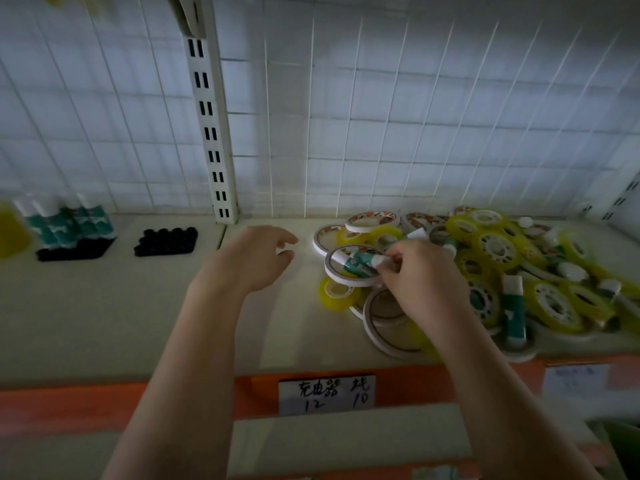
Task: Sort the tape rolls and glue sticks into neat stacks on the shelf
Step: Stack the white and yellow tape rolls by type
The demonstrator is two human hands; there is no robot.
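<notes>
My right hand (417, 275) pinches a glue stick (360, 264) off the jumbled tape rolls (495, 245) on the shelf (104, 306), left hand (256, 259) hovering loose and empty, likely to receive it.

Head camera looks forward and down, close over the shelf (104, 306).
</notes>
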